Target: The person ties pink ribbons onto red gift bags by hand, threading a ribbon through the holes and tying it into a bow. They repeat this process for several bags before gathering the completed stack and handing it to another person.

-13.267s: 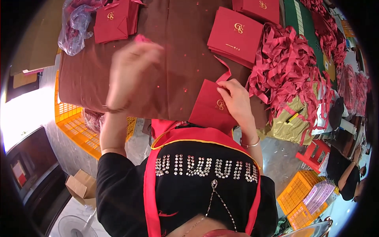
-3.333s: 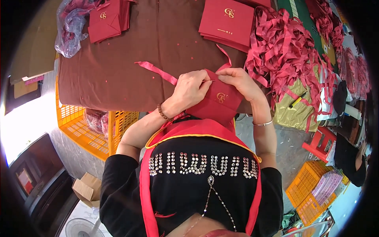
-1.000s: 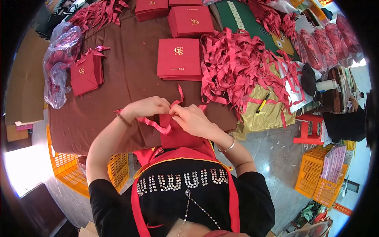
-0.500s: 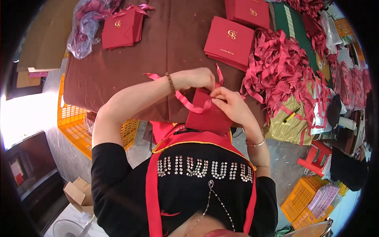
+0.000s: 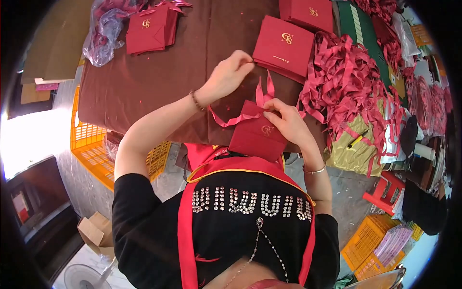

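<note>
Ribbon (image 5: 244, 117) fitting seems in hand. Red bag (image 5: 250, 139) at near edge of table (image 5: 163, 96), right hand (image 5: 291, 124) pinching its top; left hand's (image 5: 223, 80) fingertips narrow, hold unclear. Next pull likely needs bag steadied.

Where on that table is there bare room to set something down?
On the brown cloth tabletop, the widest nearly bare patch lies between the gold-marked red paper bags at upper left and the left hand. It continues upward between those bags and the flat square red stack. That stack and the tangled red ribbon heap crowd the right side.
</note>
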